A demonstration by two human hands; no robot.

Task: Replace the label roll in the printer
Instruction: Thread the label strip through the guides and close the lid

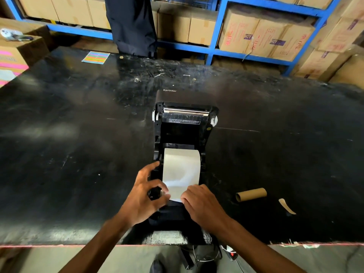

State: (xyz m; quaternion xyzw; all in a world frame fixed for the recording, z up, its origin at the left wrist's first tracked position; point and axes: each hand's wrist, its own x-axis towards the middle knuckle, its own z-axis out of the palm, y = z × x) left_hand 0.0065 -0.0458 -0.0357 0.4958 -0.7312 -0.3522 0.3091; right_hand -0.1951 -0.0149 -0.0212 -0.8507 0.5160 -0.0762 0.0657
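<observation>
A black label printer (184,123) stands on the black table with its lid swung open away from me. A white label roll (182,162) sits in its bay, and a strip of paper runs from it toward me. My left hand (144,196) rests on the printer's left side, thumb pressing the strip's left edge, fingers spread. My right hand (201,203) covers the strip's near end and pinches it down on the printer's front. An empty brown cardboard core (251,194) lies on the table to the right.
The black table (78,144) has its near edge just under my wrists. A torn paper scrap (286,205) lies right of the core. A coloured sticker sheet (96,57) lies at the far side, where a person (132,24) stands before blue shelves of cartons (262,36).
</observation>
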